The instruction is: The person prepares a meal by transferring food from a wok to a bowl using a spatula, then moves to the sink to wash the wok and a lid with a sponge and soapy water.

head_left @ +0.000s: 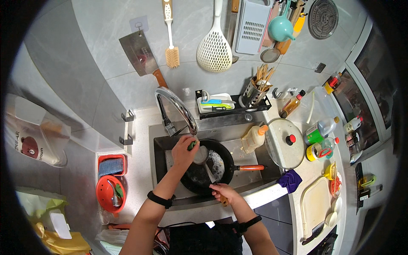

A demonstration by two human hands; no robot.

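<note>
In the sink (248, 178) lies a black frying pan (228, 159) with an orange handle and white suds inside. My left hand (185, 151) holds a green scrubbing sponge (192, 145) just under the chrome faucet (178, 105). My right hand (224, 193) is closed around the brown-ended handle of a metal ladle (200, 155), whose round bowl is beside the sponge, above the pan. What the fingers hide of the sponge cannot be seen.
A dish soap bottle (254, 138) stands at the sink's right side. A glass lid (285, 143) and a purple cloth (290, 181) lie right of it. An orange basket (102, 194) sits on the left. A cleaver (138, 52) hangs above; another knife (314, 235) rests by the cutting board (315, 207).
</note>
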